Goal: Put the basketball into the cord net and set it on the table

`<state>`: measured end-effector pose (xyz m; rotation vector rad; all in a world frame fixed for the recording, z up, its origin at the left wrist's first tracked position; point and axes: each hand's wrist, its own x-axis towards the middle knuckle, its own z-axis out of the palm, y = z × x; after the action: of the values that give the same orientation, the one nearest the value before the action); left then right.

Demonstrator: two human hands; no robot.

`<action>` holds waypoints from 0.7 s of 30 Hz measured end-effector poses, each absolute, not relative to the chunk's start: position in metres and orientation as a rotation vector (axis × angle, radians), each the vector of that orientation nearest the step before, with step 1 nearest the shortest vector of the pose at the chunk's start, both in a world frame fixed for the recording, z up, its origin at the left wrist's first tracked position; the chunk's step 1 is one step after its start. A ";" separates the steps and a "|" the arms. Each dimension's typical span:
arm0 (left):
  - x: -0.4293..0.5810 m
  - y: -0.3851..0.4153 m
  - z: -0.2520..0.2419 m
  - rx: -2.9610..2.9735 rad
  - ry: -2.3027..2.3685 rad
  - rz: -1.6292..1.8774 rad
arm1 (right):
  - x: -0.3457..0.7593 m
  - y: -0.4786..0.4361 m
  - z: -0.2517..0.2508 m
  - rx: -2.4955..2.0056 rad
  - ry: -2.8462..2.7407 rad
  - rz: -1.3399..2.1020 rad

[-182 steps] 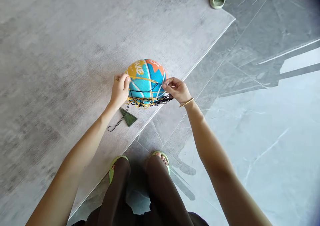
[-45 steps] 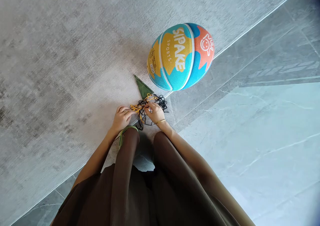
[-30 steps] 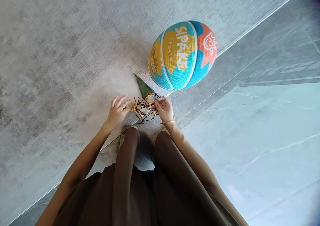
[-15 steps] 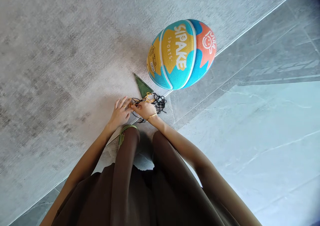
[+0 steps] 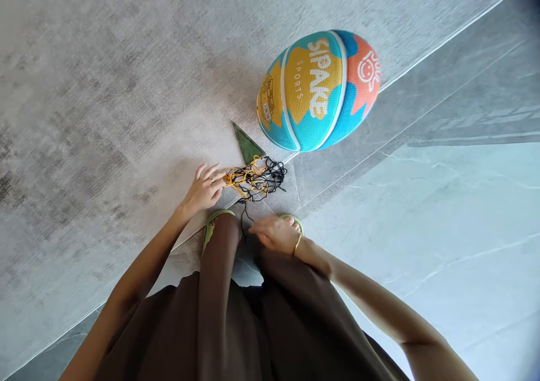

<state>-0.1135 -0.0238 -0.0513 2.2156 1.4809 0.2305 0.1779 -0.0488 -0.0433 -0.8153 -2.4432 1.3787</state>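
Observation:
A tangled net of black and yellow cord (image 5: 257, 179) lies at the edge of the carpet, in front of my feet. My left hand (image 5: 203, 188) pinches the yellow end of the net between thumb and fingertips. Closer to my body, my right hand (image 5: 276, 234) is closed above my right foot, with a bracelet at its wrist. A loose black strand of the net runs down to its fingertips, which seem pinched on it; the motion smears them a little. Just beyond the net lies a flat dark green triangle (image 5: 248, 144).
A large blue, yellow and orange basketball (image 5: 316, 91) rests near the carpet's edge, beyond the net. The grey carpet (image 5: 126, 99) stretches to the left and far side. Smooth tile (image 5: 422, 212) covers the right. My knees and green slippers (image 5: 208, 229) are close in front.
My right hand has left the yellow end of the net and pulled back towards my body, drawing out a black strand. My left hand stays at the net, which now shows more fully.

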 end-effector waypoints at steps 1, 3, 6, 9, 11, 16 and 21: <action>-0.114 -0.024 -0.047 2.221 1.449 0.266 | 0.178 -0.042 -0.046 -0.919 -2.412 1.289; -0.114 -0.024 -0.038 2.227 1.404 0.347 | 0.171 -0.021 -0.053 -1.050 -2.367 1.126; -0.111 -0.023 -0.022 2.242 1.353 0.450 | 0.147 0.010 -0.064 -1.152 -2.422 0.967; -0.107 -0.023 -0.012 2.260 1.293 0.455 | 0.128 0.026 -0.074 -1.031 -2.616 0.888; -0.109 -0.024 -0.013 2.290 1.246 0.366 | 0.128 0.030 -0.080 -0.976 -2.684 0.849; -0.134 -0.027 -0.029 2.437 1.243 0.077 | 0.171 0.040 -0.084 -1.063 -2.600 0.817; -0.149 -0.020 -0.030 2.337 1.666 0.174 | 0.200 0.033 -0.070 -1.233 -2.228 0.845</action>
<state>-0.1489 -0.0203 -0.0296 2.3366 1.6661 0.1739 0.1997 0.0328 -0.0701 -1.2328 -2.2276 0.8450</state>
